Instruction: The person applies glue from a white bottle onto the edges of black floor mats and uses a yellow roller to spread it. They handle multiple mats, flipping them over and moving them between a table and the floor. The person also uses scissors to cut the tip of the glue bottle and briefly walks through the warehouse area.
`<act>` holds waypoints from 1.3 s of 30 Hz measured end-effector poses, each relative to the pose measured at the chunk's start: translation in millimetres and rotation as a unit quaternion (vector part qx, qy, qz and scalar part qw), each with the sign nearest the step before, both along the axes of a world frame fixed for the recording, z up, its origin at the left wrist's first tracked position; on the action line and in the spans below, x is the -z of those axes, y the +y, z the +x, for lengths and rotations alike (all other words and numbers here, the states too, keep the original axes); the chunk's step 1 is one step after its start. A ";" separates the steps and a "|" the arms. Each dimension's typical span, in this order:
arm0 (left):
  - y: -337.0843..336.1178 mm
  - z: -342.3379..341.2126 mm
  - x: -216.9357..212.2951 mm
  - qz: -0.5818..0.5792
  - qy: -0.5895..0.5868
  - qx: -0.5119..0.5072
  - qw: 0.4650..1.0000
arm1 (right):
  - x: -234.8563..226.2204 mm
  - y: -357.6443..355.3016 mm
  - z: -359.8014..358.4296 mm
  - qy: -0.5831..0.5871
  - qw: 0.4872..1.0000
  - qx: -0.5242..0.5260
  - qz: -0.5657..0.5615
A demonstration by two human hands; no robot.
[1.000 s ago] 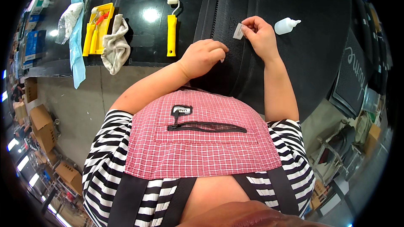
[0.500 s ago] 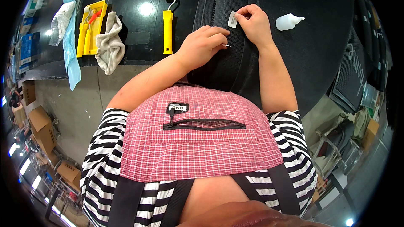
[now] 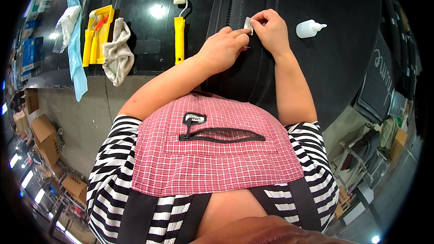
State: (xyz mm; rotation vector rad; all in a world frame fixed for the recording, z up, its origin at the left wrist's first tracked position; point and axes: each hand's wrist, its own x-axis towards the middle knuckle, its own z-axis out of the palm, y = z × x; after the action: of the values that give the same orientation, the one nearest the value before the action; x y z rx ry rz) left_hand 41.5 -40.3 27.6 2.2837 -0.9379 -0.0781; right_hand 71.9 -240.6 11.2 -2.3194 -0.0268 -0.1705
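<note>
My right hand [image 3: 273, 30] pinches the edge of a small whitish label [image 3: 247, 24] between thumb and fingertips. Directly left of it, my left hand [image 3: 222, 49] is closed, its index finger reaching to the label's lower left edge. A thin pale sliver [image 3: 247, 47] pokes out from the left hand's fingertips; its kind is too small to make out. Both hands are over a ribbed black mat [image 3: 239, 61] on the dark table. A white squeeze bottle [image 3: 310, 28] with a narrow nozzle lies to the right of my right hand.
Left of my hands lies a yellow-handled small roller [image 3: 179, 36]. Farther left are a yellow tray [image 3: 106, 25] with small tools, a crumpled greyish cloth [image 3: 119, 54] and a light-blue strip [image 3: 77, 70]. Black mats [image 3: 379, 70] are stacked at the right.
My left hand has moved slightly right, its index finger now at the label. The label is tilted more edge-on in my right hand's pinch.
</note>
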 end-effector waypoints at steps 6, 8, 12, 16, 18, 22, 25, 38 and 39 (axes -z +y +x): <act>-0.6 0.1 -0.4 0.008 0.001 0.002 1.000 | -0.9 2.6 1.5 -0.007 1.000 0.020 0.008; -1.2 0.2 -1.2 0.012 0.001 0.004 1.000 | -1.0 3.5 2.0 -0.001 1.000 0.030 0.004; -2.0 0.1 -2.7 0.023 -0.008 0.008 1.000 | -3.5 9.3 1.4 0.014 0.997 0.052 -0.048; 2.4 -4.1 -7.4 -0.005 -0.010 -0.004 1.000 | -12.4 8.7 -3.2 -0.037 0.998 0.059 -0.001; 19.9 -7.8 -10.6 -0.059 -0.041 -0.043 0.996 | -23.8 9.3 -14.4 -0.100 0.991 0.060 0.066; 80.1 -15.9 -15.8 -0.059 -0.048 -0.231 0.970 | -54.4 23.8 -60.1 -0.064 0.987 0.048 0.143; 115.3 -6.4 -0.8 -0.063 0.032 -0.312 0.948 | -45.9 56.8 -86.8 0.073 0.974 0.001 0.215; 138.9 2.9 -5.9 -0.335 0.433 -0.227 0.805 | -23.6 186.0 -72.1 0.077 0.995 -0.045 0.039; 139.1 -3.7 -9.0 -0.360 0.430 -0.180 0.808 | -28.9 175.3 -85.2 0.025 0.998 -0.042 0.043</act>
State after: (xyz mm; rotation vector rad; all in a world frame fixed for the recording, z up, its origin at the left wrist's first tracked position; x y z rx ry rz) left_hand 37.8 98.8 36.6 1.4014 -0.0030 -0.4636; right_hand -13.3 -65.4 40.1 -2.2313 -0.0893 -0.0705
